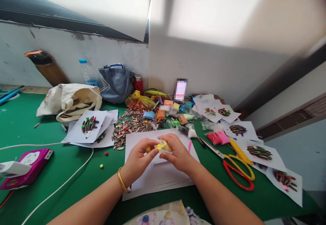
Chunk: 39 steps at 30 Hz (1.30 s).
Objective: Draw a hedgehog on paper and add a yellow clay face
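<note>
While the two hands meet over the white paper point(158, 181), a small yellow packet point(165, 146) sits between them, above the upper part of the sheets. The left hand point(140, 157) has its thumb and forefinger nearly closed at the packet's left end, with a little yellow lump point(147, 149) showing among its curled fingers. The right hand point(177, 152) is bent around the packet's other end, thumb below and fingers over the top, so the grip is closed on it from both sides. A gold bangle point(123, 181) circles the left wrist. Beyond the paper's left corner spreads a heap of striped seeds point(134, 123), dotted with small coloured balls, and next to it lie packets in blue, orange, white and brown, among them a blue packet point(148, 115). To the right of the paper, open scissors point(224, 157) with one red and one yellow handle rest on the green table point(84, 187), their blades pointing towards the sheets; a yellow tool point(240, 152) lies against them. Cards with seed figures lie on both sides, one of them the left card point(89, 126) near a cream cloth bag point(78, 99). A phone point(181, 89) stands against the wall, its screen blurred.
</note>
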Tool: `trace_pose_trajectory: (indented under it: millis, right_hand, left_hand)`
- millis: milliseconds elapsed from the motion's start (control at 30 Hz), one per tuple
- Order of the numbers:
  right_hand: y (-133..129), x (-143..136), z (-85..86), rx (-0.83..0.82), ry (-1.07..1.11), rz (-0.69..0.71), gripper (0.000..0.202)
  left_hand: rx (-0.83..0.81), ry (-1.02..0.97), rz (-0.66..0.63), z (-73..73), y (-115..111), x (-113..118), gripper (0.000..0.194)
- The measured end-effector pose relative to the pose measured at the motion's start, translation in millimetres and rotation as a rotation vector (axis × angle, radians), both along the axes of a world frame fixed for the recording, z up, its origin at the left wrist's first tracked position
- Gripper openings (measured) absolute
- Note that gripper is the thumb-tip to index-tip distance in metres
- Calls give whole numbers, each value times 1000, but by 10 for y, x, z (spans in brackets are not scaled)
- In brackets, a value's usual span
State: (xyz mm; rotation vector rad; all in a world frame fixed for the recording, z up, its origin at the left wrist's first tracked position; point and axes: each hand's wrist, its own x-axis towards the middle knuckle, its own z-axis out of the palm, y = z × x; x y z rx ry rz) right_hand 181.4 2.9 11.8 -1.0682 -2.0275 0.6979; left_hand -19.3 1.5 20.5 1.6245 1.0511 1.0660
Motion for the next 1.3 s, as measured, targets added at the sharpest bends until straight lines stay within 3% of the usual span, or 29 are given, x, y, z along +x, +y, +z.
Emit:
trace_pose_trajectory:
  millis: [133, 433, 633, 800, 933, 1033, 1133, 1300]
  right_hand:
    - [-11, -36, -30, 25, -37, 8, 47]
    - [-38, -143, -82, 93, -127, 24, 57]
    - [-37, -154, -88, 114, -128, -53, 50]
    - [-36, -156, -120, 102, -142, -5, 52]
    - [-55, -209, -114, 90, -126, 43, 57]
    - [-27, -168, -66, 92, -146, 46, 58]
    - [100, 88, 0, 146, -232, -141, 58]
    - [370, 890, -8, 97, -612, -849, 53]
  left_hand:
    - [108, 131, 10, 24, -19, 11, 16]
    - [86, 266, 159, -65, 12, -9, 9]
    - [257, 311, 6, -41, -31, 3, 20]
    - [174, 285, -45, -46, -22, 13, 17]
    - [78, 232, 90, -74, -1, 9, 6]
    - [-1, 141, 143, -80, 7, 18, 21]
    - [-124, -104, 75, -57, 14, 42, 34]
    - [-487, -492, -71, 2, 30, 56, 41]
